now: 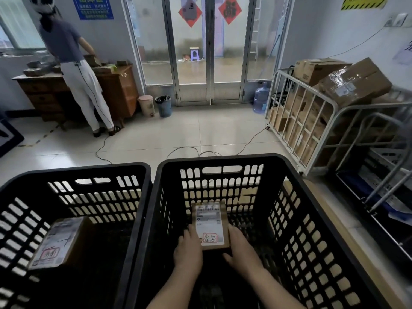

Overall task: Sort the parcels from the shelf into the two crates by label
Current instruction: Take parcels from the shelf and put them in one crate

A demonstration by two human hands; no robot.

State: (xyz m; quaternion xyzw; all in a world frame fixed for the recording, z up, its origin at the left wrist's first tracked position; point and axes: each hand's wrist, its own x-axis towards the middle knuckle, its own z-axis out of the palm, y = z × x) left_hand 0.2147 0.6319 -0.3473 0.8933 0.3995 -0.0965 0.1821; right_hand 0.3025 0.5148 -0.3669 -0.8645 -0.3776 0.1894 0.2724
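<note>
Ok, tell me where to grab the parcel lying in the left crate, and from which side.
Come down through the open top of the left crate; its walls block sideways reach. The parcel lies label-up near the left wall, so probably pinch across its long edges at the middle, thumb on the exposed brown right side.

Counted: two black crates, first crate [223, 157] around my hands, second crate [73, 169] to their left. Two parcels, first parcel [210, 224] between my left hand [188, 253] and right hand [242, 250], second parcel [55, 241] further left.
</note>
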